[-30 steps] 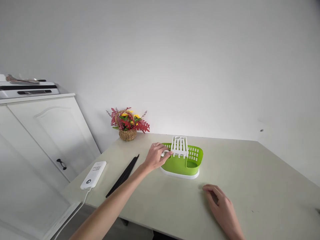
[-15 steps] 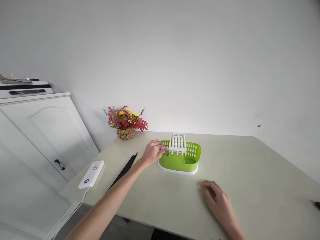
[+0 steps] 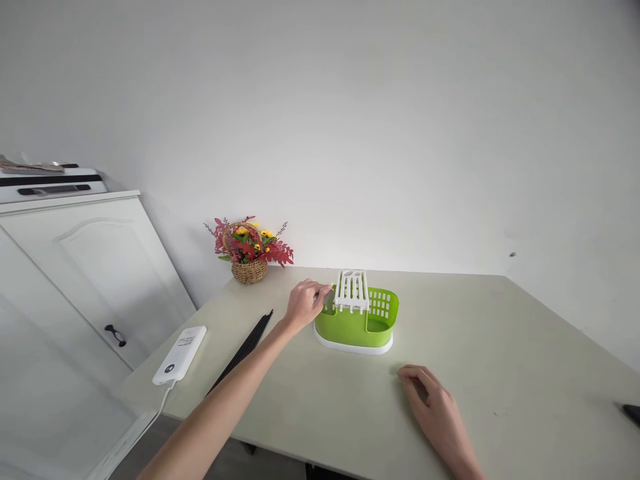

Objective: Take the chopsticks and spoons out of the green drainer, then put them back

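the left hand (image 3: 304, 305) is stretched forward over the worktop (image 3: 500, 347) and its fingers are closed on a small grey, roundish thing (image 3: 329, 299), maybe the bowl of a spoon, but it is too small to tell for sure. the hand holds this thing at the left rim of the green caddy (image 3: 356, 325), just beside the white slotted insert (image 3: 351, 291) that stands in the middle of the caddy; it seems the thing is held low and near the left compartment so that it can go in or come out there. the caddy sits on a white base tray (image 3: 353, 346), which probably catches water under it. the right hand (image 3: 434, 405) lies flat and open on the worktop at about 5 o'clock from the caddy, well apart from it, holding nothing; it looks like it only rests there. at 9 o'clock from the left hand a bundle of black chopsticks (image 3: 245, 348) lies on the worktop, near the forearm and within easy reach. further out at 8 o'clock a white power bank (image 3: 179, 347) lies near the worktop edge with its cable hanging down. at 11 o'clock a flower basket (image 3: 249, 249) stands against the wall, and a white cabinet (image 3: 90, 267) is at the far left.
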The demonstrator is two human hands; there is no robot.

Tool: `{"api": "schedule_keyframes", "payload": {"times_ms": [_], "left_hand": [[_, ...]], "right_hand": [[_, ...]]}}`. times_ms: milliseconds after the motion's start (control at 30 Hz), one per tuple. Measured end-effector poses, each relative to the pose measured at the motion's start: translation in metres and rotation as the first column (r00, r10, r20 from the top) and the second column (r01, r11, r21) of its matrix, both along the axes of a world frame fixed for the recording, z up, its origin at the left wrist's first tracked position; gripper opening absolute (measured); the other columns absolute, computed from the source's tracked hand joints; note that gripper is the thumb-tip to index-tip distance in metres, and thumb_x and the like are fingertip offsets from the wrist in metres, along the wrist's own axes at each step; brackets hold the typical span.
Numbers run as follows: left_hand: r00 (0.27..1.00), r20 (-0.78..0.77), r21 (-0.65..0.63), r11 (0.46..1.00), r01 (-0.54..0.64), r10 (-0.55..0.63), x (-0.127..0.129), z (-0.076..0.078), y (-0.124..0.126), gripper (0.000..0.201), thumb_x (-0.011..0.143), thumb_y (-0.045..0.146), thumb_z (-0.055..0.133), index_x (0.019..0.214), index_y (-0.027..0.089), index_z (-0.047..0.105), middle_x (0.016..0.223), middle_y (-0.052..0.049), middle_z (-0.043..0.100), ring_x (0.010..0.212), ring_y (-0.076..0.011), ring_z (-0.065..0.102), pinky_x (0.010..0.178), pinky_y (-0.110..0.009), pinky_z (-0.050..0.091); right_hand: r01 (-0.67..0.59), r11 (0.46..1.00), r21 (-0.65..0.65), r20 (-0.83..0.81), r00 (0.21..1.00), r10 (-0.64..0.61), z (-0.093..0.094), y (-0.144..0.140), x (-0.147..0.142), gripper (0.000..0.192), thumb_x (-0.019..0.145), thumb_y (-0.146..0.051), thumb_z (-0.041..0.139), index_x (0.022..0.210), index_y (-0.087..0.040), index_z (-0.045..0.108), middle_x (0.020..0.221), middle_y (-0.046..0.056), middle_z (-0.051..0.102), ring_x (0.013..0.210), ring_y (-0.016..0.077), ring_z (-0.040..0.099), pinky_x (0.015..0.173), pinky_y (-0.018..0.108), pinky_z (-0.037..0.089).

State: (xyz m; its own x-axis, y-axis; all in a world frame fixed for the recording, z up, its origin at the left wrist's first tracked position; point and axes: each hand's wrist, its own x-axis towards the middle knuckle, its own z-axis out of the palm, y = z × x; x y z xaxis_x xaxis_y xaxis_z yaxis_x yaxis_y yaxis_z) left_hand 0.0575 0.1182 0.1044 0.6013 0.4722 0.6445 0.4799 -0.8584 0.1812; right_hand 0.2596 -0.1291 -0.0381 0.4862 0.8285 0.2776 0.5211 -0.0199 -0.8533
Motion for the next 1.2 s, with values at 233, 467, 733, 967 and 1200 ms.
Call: {"api": "schedule_keyframes", "payload": {"times_ms": [233,467,733,967,1200], "left_hand": [[0.986,0.046,-0.007,0.987,-0.162,0.162,0.020,0.010,0.019,0.067,0.105,0.059,0.036,0.054,0.020,0.056,0.055,-0.003,0.059,0.058,-0.0157,0.050,0.057,-0.029,0.026],[0.983,0.027,-0.005,0.984,-0.180,0.180,0.030,0.014,0.027,0.070,0.103,0.062,0.040,0.050,0.019,0.056,0.051,-0.004,0.059,0.051,-0.0148,0.045,0.056,-0.029,0.020],[0.981,-0.115,0.076,0.986,-0.149,0.157,0.022,0.013,0.025,0.068,0.106,0.060,0.033,0.062,0.019,0.065,0.061,-0.006,0.068,0.053,-0.0163,0.051,0.056,-0.030,0.019],[0.972,-0.130,0.096,0.978,-0.186,0.197,0.023,0.010,0.027,0.068,0.105,0.063,0.034,0.065,0.020,0.066,0.053,-0.005,0.063,0.047,-0.0169,0.047,0.055,-0.031,0.017],[0.969,-0.112,0.146,0.968,-0.204,0.221,0.027,0.012,0.032,0.064,0.106,0.059,0.036,0.066,0.019,0.067,0.053,-0.006,0.063,0.048,-0.0182,0.052,0.055,-0.031,0.019]], "right_hand": [[-0.009,1.000,0.004,0.003,1.000,0.009,-0.002,0.001,0.000,0.028,0.094,-0.042,0.049,0.098,-0.026,0.071,0.115,0.006,0.074,0.100,0.0208,0.070,0.087,0.031,0.054],[-0.009,1.000,-0.012,0.024,1.000,0.009,-0.003,0.000,0.002,0.027,0.094,-0.040,0.049,0.099,-0.026,0.072,0.116,0.005,0.074,0.102,0.0216,0.070,0.087,0.031,0.053],[-0.014,1.000,-0.020,0.015,1.000,0.014,-0.007,0.001,0.004,0.028,0.094,-0.043,0.049,0.099,-0.026,0.071,0.116,0.005,0.074,0.103,0.0220,0.069,0.088,0.032,0.052],[-0.008,0.999,-0.033,0.015,1.000,0.009,-0.008,0.001,0.003,0.028,0.095,-0.044,0.048,0.100,-0.026,0.070,0.119,0.005,0.072,0.102,0.0209,0.069,0.085,0.031,0.053],[-0.014,1.000,-0.015,0.018,1.000,0.015,-0.004,-0.001,0.002,0.027,0.095,-0.042,0.049,0.101,-0.026,0.070,0.118,0.005,0.073,0.102,0.0208,0.070,0.086,0.030,0.053]]}}
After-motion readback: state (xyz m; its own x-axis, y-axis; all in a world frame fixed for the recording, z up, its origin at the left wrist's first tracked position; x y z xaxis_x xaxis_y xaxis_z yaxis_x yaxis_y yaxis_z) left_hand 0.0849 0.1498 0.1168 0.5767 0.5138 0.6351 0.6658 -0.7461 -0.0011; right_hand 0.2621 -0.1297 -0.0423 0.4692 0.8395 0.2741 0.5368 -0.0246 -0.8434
